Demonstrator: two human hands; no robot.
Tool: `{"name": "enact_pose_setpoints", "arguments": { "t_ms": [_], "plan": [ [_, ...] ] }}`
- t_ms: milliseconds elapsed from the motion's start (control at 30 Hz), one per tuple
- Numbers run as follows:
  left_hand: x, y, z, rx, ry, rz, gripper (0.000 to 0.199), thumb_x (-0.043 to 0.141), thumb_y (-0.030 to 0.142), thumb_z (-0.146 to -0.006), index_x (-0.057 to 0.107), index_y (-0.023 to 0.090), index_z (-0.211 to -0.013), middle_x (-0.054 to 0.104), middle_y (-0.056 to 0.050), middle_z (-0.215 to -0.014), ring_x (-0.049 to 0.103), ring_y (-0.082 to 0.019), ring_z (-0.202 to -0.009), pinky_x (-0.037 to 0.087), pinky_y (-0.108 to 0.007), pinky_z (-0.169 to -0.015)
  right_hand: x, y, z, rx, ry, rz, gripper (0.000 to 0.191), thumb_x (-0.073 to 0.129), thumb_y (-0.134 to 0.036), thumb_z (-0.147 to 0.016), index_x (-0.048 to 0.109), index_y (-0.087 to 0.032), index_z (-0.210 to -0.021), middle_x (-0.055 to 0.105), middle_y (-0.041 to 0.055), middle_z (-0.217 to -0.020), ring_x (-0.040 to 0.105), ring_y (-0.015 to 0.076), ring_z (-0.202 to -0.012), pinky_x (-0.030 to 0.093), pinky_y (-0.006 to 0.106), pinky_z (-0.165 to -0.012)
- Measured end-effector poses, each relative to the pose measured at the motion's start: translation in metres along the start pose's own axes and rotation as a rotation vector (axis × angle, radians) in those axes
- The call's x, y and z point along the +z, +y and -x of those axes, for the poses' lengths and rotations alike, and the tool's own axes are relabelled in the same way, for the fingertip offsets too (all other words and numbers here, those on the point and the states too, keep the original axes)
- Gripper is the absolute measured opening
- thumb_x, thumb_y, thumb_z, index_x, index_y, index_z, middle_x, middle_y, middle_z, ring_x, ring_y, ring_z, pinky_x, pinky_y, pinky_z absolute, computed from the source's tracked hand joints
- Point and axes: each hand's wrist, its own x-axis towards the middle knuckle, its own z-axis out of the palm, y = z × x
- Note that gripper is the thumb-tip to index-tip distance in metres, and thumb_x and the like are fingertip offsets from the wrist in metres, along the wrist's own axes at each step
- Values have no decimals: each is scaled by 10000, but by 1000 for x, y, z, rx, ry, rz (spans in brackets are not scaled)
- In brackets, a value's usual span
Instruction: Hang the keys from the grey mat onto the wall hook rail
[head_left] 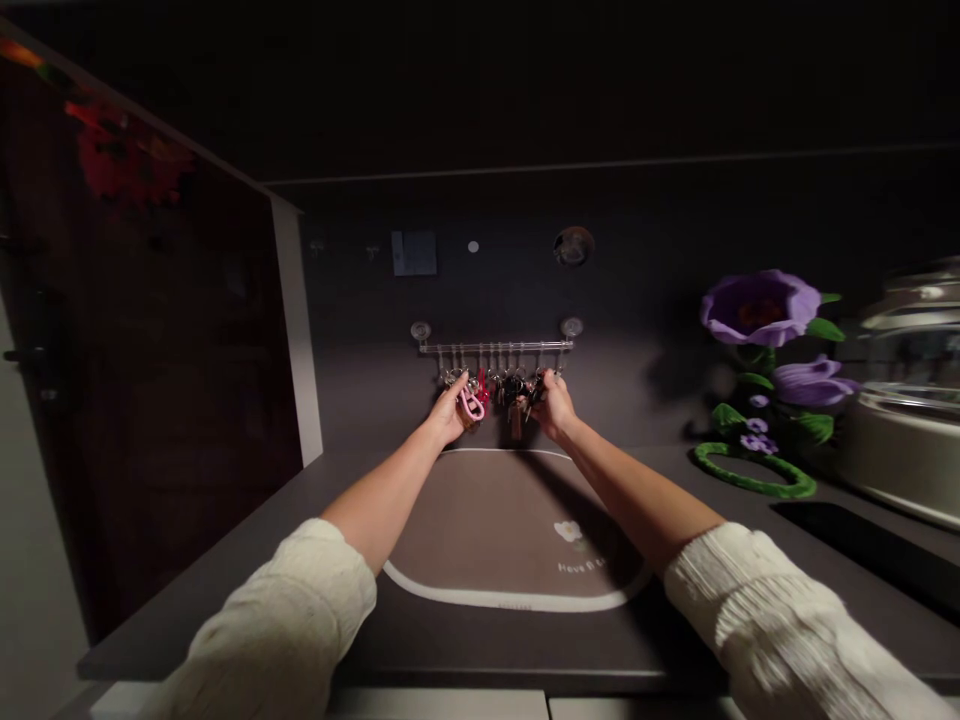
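Note:
A clear rail (495, 347) with several small hooks is fixed to the dark back wall, and bunches of keys (514, 390) and keychains hang from it. At the rail's left end, my left hand (448, 413) is closed on a keychain with a pink loop (472, 404). A red keychain (484, 385) hangs just right of that loop. Toward the rail's right end, my right hand (556, 405) is closed on dark keys (535, 392), its fingertips partly hidden among them. A brownish tag (516, 418) dangles between my hands.
Below the keys a brown mat (495, 530) with a white rim lies on the dark counter (450, 640). Purple artificial flowers (761, 308) with a green ring base and a glass-topped appliance (907, 400) stand at right. A shelf overhangs above; a dark door is at left.

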Motion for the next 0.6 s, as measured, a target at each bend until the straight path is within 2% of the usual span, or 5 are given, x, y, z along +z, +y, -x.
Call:
{"name": "enact_pose_setpoints", "arguments": {
  "t_ms": [133,233,367,500,600],
  "plan": [
    [7,-3,0,-103,-179,52,462,504,567,-714,564,125,-835,604,-76,-699,551,-134,-507,438,-258,-445,9,7,-2,-22,33,-136,148,374,-390,-856,411,-246,-845,500,-70,-588,490,69,-459,456,206,-504],
    [14,-5,1,-76,-227,115,460,440,598,-732,552,161,-826,612,-79,-790,577,-164,-582,460,-300,-493,19,12,-3,-11,101,-202,179,346,-386,-862,419,-231,-811,489,-75,-554,489,77,-453,470,221,-522],
    [23,-2,4,-72,-199,181,394,416,570,-758,501,185,-746,605,-67,-893,599,-210,-720,472,-392,-618,32,12,-7,-14,237,-212,187,318,-351,-863,439,-220,-807,546,-57,-628,540,89,-533,489,245,-571],
    [35,5,8,-61,-112,231,374,389,546,-782,439,184,-703,595,-66,-880,588,-217,-770,450,-416,-671,43,2,-10,71,354,-222,226,278,-373,-862,436,-216,-825,532,-42,-629,562,106,-556,501,276,-573],
    [47,11,9,-48,4,286,362,371,522,-800,400,182,-676,566,-55,-781,574,-211,-763,446,-416,-689,51,-8,-11,33,339,-201,280,175,-329,-883,432,-218,-874,506,-32,-609,568,117,-546,504,290,-559]
  ]
}}
